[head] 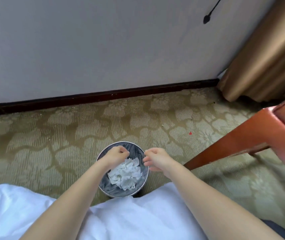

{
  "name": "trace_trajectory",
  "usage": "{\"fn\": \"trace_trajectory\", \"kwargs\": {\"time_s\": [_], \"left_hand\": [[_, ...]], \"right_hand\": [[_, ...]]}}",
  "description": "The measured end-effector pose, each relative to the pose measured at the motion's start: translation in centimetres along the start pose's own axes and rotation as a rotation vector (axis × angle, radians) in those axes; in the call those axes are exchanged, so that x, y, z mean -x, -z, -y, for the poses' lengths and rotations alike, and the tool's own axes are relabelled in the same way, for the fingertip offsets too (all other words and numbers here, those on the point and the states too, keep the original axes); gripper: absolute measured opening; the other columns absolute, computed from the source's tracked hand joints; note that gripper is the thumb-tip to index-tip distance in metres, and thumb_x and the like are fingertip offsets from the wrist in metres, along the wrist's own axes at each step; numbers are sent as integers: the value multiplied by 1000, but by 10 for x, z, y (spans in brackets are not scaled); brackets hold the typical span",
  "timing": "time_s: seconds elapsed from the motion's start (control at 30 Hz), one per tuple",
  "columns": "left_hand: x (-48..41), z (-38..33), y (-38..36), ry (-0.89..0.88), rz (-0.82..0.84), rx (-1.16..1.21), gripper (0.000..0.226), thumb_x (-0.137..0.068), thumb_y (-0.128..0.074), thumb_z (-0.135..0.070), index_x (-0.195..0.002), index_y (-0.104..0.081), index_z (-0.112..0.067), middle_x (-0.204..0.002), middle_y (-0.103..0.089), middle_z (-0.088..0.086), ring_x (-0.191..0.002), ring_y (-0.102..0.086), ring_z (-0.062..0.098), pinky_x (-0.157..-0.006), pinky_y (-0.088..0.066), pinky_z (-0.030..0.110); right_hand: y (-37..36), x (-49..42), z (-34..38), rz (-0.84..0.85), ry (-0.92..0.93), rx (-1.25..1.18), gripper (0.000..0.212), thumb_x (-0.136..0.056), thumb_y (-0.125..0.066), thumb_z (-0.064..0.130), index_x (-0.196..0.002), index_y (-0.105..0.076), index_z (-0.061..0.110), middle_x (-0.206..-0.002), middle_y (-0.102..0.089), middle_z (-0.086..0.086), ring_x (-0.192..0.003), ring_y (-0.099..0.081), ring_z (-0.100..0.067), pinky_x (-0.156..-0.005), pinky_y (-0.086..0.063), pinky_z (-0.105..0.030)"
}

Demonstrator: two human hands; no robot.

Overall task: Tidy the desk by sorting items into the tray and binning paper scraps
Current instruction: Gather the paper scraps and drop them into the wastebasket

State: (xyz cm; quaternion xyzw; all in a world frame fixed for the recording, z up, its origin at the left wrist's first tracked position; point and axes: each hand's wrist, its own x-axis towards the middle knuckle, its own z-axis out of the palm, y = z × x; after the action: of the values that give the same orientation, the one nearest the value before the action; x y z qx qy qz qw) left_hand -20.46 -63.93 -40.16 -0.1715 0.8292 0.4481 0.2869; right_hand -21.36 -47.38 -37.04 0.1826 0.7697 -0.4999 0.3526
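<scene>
White cloth (17,201), perhaps bedding or the person's clothing, fills the lower left corner above a patterned olive-and-beige carpet (51,135). Further right, the left hand (115,155) hovers over the left part of a small round metal bin with a clear plastic liner (103,187); its fingers are curled loosely inward, and I cannot tell whether a scrap is pinched between them or nothing at all. Inside the bin lies a heap of torn white paper scraps (125,174), some with faint print. The right hand (157,159) hangs over the bin's right rim, fingers relaxed and partly spread, apparently empty. Beyond it a reddish-brown wooden desk leg and edge (252,135) slant up toward the right, and a golden-brown curtain (263,58) hangs in the far corner.

Judging by the heap already in the bin and both hands seeming to let go, the scrap-binning part looks done or nearly so. One tiny red fleck (190,133) sits on the carpet near the desk leg; what it is cannot be made out. The desk's top and the tray are out of view, so whether items are sorted there is unknown. The bin's near edge is hidden behind the white cloth, and its depth is unclear.
</scene>
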Motion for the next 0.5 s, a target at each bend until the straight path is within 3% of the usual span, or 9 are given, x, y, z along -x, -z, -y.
{"fn": "trace_trajectory", "kwargs": {"time_s": [0.07, 0.2, 0.3, 0.5], "left_hand": [[13, -30, -1, -86, 40, -117, 29, -96, -45, -26, -115, -58, -8, -100, -62, 10, -86, -57, 23, -72, -43, 28], [52, -92, 1, -229, 87, -434, 35, -96, -44, -35, -122, -55, -13, -118, -62, 7, -109, -58, 22, -93, -45, 34], [89, -136, 0, -337, 85, -643, 35, -96, -44, -39, -121, -56, -17, -122, -61, 2, -111, -56, 20, -96, -45, 34], [180, -224, -1, -518, 101, -821, 32, -95, -43, -43, -117, -56, -23, -118, -61, -5, -106, -56, 14, -91, -43, 30]], "right_hand": [[23, 20, 11, 6, 63, 97, 27, -99, -44, 19, -118, -57, 6, -103, -63, -10, -81, -57, -15, -74, -55, -32], [71, 62, 29, 13, 198, 304, 24, -97, -48, 18, -115, -59, 8, -96, -62, -6, -75, -56, -12, -61, -45, -19], [110, 103, 46, -12, 300, 434, 24, -95, -49, 18, -114, -61, 9, -97, -66, -6, -79, -59, -13, -62, -45, -21], [182, 201, 64, -115, 491, 655, 18, -91, -52, 16, -106, -62, 19, -95, -70, -3, -80, -66, -13, -66, -48, -22]]}}
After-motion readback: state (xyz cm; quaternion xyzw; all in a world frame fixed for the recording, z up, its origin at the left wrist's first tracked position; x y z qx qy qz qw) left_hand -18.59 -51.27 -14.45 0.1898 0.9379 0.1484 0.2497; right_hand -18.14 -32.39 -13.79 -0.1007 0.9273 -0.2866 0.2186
